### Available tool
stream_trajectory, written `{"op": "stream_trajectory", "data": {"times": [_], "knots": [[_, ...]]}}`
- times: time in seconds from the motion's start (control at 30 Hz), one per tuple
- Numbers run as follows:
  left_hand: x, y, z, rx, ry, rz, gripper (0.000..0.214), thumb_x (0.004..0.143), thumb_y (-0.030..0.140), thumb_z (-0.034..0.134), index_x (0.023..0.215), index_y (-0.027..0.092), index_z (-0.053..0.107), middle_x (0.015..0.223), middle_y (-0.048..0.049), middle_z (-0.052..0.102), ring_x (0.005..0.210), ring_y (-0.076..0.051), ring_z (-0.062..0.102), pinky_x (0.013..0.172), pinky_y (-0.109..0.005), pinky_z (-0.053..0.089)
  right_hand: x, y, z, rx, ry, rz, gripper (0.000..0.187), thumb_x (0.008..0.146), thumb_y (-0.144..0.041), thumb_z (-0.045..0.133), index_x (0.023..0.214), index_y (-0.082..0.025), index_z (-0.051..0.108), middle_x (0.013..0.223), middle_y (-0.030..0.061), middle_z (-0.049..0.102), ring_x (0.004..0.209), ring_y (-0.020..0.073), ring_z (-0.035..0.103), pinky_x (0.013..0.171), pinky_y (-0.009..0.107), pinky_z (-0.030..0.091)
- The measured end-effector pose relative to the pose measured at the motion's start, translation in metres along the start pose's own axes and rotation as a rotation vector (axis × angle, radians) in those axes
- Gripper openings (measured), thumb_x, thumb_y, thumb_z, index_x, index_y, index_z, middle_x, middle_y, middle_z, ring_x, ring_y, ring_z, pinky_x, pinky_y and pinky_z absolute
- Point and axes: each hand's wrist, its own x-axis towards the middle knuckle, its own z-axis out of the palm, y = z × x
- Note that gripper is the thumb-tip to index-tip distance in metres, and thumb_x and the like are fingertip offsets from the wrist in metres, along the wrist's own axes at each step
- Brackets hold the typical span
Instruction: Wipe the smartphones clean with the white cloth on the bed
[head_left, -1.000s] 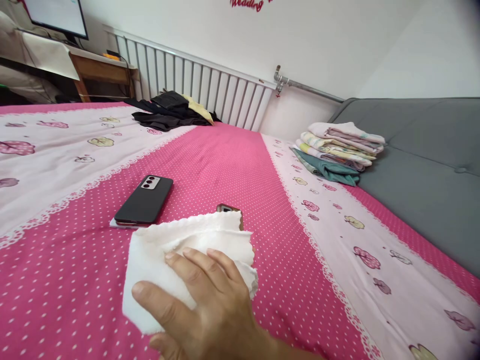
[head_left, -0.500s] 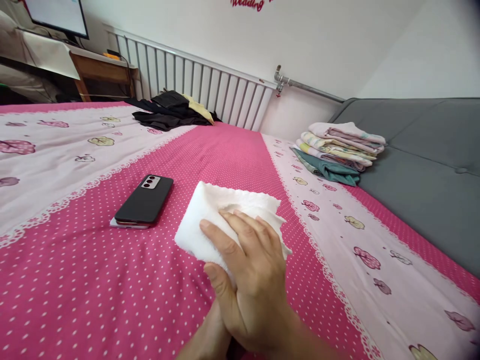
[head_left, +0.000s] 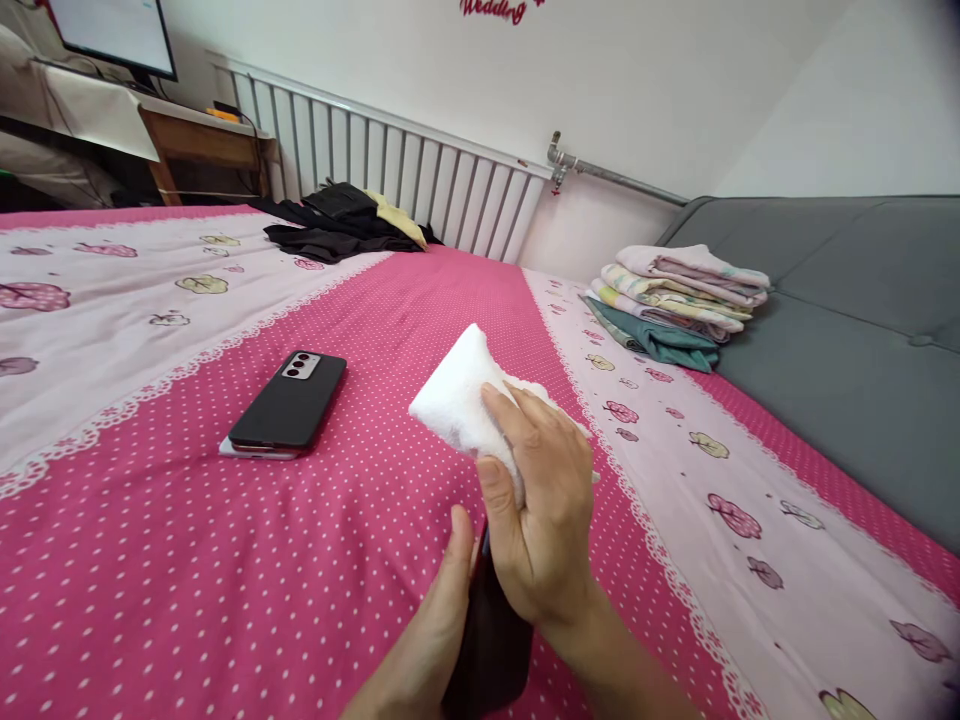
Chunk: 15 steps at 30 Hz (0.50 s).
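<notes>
My right hand [head_left: 544, 480] is closed on a folded white cloth [head_left: 465, 395], fingers across its top and thumb along the near side. Below it, my left hand [head_left: 439, 620] grips a dark phone [head_left: 491, 640] by its left edge, thumb pointing up along the side. The upper end of this phone is hidden behind my right hand and the cloth. To the left, another dark grey phone [head_left: 289, 400] lies face down on the bed, its camera block at the far end, with a pale flat object [head_left: 259, 452] beneath it.
A pink dotted bedspread [head_left: 360, 560] covers the bed. Folded cloths [head_left: 682, 290] are stacked by the grey headboard [head_left: 847, 280] at right. Dark clothes [head_left: 345, 220] lie at the back, before a radiator [head_left: 390, 150]. A desk [head_left: 202, 140] with a monitor [head_left: 112, 35] stands far left.
My right hand and the cloth have moved right and slightly up. The dark phone in my left hand, hidden before, now shows below the cloth. The phone on the bed stays put.
</notes>
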Motion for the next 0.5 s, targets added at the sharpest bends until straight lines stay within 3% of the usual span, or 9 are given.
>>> {"op": "stream_trajectory", "data": {"times": [0.2,0.4,0.5], "knots": [[-0.006,0.012,0.011,-0.082,0.063,0.036,0.057,0.090,0.059,0.039,0.101,0.015,0.073,0.103,-0.0109,0.072,0.118,-0.026,0.056,0.106,-0.037,0.037,-0.003,0.003,0.011,0.037,0.007,0.074,0.042,0.097,-0.026,0.037,0.138,-0.021,0.041,0.137,0.0073,0.049,0.129,0.0220,0.042,0.107,0.045,0.035],[-0.006,0.028,0.000,-0.078,-0.139,0.314,0.048,0.089,0.056,0.045,0.104,0.020,0.072,0.105,-0.0069,0.072,0.121,-0.023,0.054,0.108,-0.032,0.034,-0.015,-0.015,0.018,0.134,-0.194,0.032,0.045,0.098,-0.029,0.033,0.142,-0.022,0.036,0.149,0.0053,0.034,0.137,0.0209,0.031,0.110,0.044,0.032],[-0.008,0.039,-0.006,-0.095,-0.206,0.440,0.052,0.094,0.053,0.032,0.108,0.021,0.071,0.103,-0.0056,0.073,0.119,-0.020,0.056,0.109,-0.031,0.034,-0.020,-0.024,0.019,0.173,-0.264,-0.015,0.045,0.099,-0.034,0.029,0.141,-0.023,0.037,0.149,0.0047,0.034,0.137,0.0201,0.030,0.111,0.043,0.031]]}}
